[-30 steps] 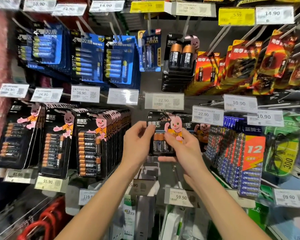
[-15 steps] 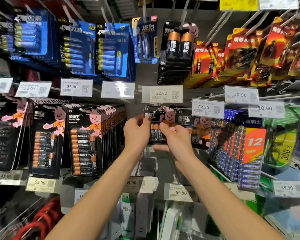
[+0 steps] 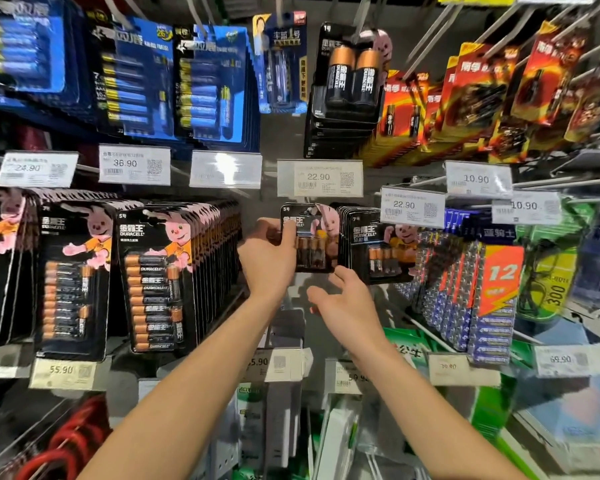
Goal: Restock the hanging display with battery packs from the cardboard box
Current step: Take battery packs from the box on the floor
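While the left hand [image 3: 269, 261] is gripping the pack [image 3: 312, 244], its fingers are hiding the left edge, and whether the pack is hanging on a hook cannot be told. The right hand [image 3: 347, 306] is hovering just beneath, fingers apart, holding nothing. Right of the fingertips another row [image 3: 378, 251] is crowding close; grey panel [image 3: 392, 299] is showing below.

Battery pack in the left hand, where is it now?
Head view, centre: the battery pack sits under the middle 22.90 price tag, gripped by the left hand, left of another Duracell row.
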Motion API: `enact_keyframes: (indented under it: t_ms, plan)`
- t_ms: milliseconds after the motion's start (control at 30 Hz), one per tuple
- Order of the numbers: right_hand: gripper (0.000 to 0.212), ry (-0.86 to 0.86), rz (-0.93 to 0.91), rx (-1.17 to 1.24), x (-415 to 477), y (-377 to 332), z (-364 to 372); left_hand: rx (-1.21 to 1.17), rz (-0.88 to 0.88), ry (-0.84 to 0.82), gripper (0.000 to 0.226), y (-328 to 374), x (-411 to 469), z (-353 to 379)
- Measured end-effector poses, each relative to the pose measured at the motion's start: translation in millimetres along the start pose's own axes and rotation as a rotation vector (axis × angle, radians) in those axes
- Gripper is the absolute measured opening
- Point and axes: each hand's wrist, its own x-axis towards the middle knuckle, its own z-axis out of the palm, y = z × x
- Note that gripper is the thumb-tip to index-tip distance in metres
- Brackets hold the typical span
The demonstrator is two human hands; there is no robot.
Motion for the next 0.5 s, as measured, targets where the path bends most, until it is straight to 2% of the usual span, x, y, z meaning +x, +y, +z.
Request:
enact_keyframes:
  t_ms: [133,300,500]
  plan:
    - [0.065,-0.035,0.025,-0.007,-16,3,-4,0.126,-0.015,0.022,0.025,1,-2,-4]
    - [0.056,-0.067,0.025,-0.029,-43,7,-17,0.209,-0.066,-0.042,0.022,10,-7,-23]
    - [0.038,-0.119,-0.080,-0.179,-100,14,-35,0.218,0.226,-0.220,0.021,21,-77,-79]
